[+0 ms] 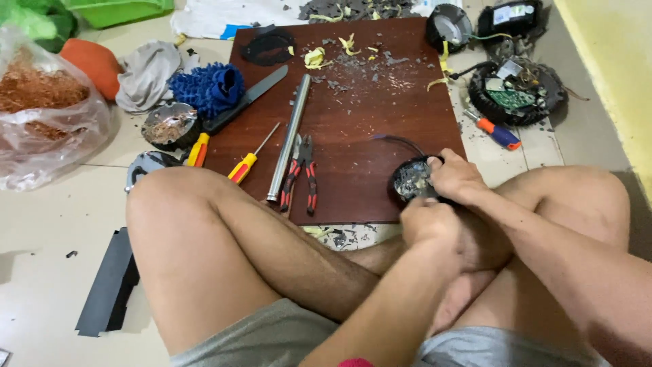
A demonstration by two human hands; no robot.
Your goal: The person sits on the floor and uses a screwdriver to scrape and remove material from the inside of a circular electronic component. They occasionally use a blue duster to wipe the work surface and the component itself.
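I sit cross-legged on the floor with a dark brown board [353, 136] in front of my knees. Both hands meet over a small round black part [410, 181] with shiny metal inside, at the board's near right corner. My right hand [454, 175] grips its far right edge. My left hand [425, 221] is closed at its near edge; what it holds is hidden. A thin dark wire [401, 141] curves away from the part.
On the board lie red-handled pliers [299, 174], a metal tube [289, 136], a yellow-handled screwdriver [248, 160], a big knife [248, 98] and plastic scraps. A blue mitt [208, 88], a bag of copper wire [41, 102] and opened round black devices [516, 92] surround it.
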